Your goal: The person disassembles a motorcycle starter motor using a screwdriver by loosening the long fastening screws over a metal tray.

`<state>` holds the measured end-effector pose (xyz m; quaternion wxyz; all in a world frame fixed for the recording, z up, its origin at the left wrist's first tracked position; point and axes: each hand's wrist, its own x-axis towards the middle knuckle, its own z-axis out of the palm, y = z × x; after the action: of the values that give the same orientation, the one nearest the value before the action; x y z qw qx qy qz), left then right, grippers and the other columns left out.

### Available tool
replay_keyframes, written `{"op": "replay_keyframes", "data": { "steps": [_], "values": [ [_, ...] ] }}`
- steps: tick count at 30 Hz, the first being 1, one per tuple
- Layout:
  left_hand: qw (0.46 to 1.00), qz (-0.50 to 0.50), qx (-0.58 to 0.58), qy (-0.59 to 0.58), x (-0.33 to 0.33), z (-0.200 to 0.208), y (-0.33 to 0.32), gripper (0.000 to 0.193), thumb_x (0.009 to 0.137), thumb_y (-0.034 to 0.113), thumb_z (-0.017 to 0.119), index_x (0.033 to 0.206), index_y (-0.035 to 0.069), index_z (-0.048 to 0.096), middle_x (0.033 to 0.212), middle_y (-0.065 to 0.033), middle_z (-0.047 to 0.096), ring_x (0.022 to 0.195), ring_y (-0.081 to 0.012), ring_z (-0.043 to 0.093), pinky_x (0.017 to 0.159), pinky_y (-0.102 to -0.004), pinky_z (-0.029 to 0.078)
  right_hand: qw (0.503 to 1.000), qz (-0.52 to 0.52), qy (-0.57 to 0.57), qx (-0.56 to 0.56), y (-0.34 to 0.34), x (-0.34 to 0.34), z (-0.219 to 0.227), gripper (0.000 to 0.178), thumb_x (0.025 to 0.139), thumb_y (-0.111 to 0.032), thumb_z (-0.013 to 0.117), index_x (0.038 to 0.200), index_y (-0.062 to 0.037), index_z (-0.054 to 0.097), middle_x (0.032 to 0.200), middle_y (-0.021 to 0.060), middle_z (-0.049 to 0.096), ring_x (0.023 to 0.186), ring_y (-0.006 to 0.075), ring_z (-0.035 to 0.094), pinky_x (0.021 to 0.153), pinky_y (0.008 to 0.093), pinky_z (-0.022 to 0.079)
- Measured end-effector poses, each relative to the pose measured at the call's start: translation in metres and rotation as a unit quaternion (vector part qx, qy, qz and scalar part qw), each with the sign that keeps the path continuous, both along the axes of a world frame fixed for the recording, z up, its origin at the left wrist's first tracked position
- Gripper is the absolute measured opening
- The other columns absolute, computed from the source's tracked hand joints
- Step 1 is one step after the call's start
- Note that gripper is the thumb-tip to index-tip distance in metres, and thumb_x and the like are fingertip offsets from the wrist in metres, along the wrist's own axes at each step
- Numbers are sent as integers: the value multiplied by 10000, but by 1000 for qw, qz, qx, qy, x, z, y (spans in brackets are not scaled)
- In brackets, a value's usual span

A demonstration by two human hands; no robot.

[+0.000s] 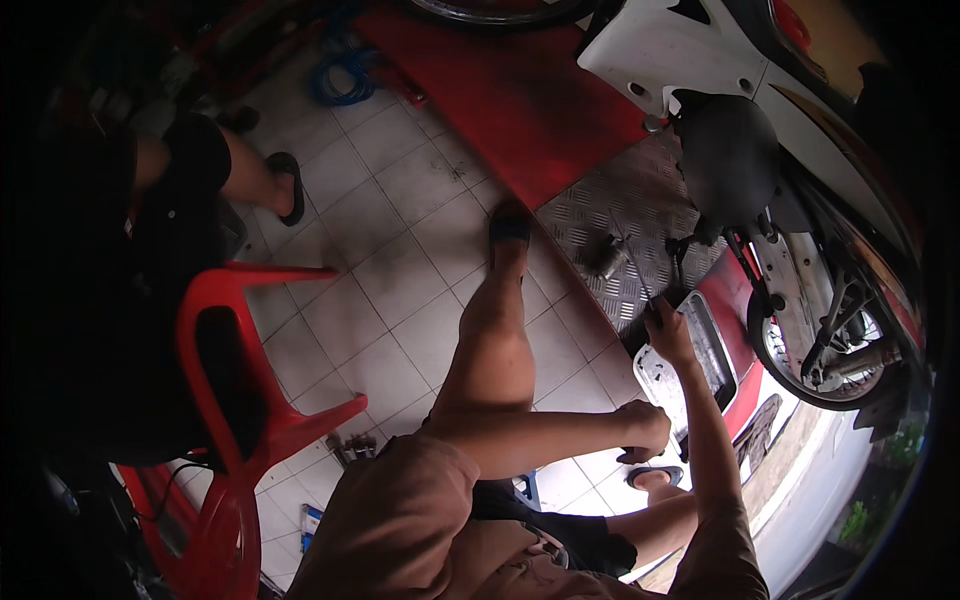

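My right hand is closed around what looks like a thin dark rod, which points up toward a metal plate. Just below that hand lies a shallow metal tray with dark stuff inside. My left hand is closed beside the tray's near edge; whatever its curled fingers hold, if anything, cannot be made out. Farther up, a small cylindrical metal part rests on the patterned plate. A motorcycle with white panels stands at the right, its spoked wheel beyond the tray.
A red plastic chair stands at the left, near a seated person's leg. Red platform surface stretches across the top, and a coiled blue hose lies on the tiled floor. Several metal parts sit near my left knee.
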<state>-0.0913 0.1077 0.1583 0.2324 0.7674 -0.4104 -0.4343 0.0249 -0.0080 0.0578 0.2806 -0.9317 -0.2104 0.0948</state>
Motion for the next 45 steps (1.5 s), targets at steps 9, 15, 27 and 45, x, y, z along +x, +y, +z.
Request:
{"op": "replay_keyframes", "data": {
  "steps": [9, 15, 27, 45],
  "values": [
    [958, 122, 79, -246, -28, -28, -13, 521, 817, 333, 594, 1206, -13, 560, 1138, -196, 578, 993, -362, 563, 812, -593, 435, 989, 17, 121, -88, 304, 177, -36, 354, 809, -154, 501, 1140, -44, 562, 1012, 261, 636, 993, 391, 619, 858, 464, 515],
    [970, 126, 42, -205, -19, -13, 3, 486, 825, 300, 581, 1190, -20, 572, 1138, -204, 573, 1006, -371, 553, 819, -598, 427, 994, 39, 47, -91, 362, 204, -68, 322, 782, -132, 531, 1084, -88, 635, 1057, 231, 635, 1028, 386, 606, 872, 450, 510],
    [949, 101, 85, -286, -24, -17, -8, 429, 849, 261, 539, 1171, -21, 580, 1112, -208, 580, 1024, -383, 541, 827, -610, 406, 991, 55, -88, -80, 265, 185, 7, 282, 839, -218, 530, 1045, -87, 671, 767, 170, 684, 735, 335, 685, 673, 424, 547],
    [941, 312, 125, -31, 31, -72, -21, 637, 511, 269, 845, 1007, -66, 629, 1052, -213, 650, 969, -277, 653, 787, -354, 546, 772, -423, 327, 343, -200, -236, 125, 386, 904, -137, 565, 1254, -44, 430, 874, 78, 576, 633, 145, 561, 563, 292, 492]
  ]
}}
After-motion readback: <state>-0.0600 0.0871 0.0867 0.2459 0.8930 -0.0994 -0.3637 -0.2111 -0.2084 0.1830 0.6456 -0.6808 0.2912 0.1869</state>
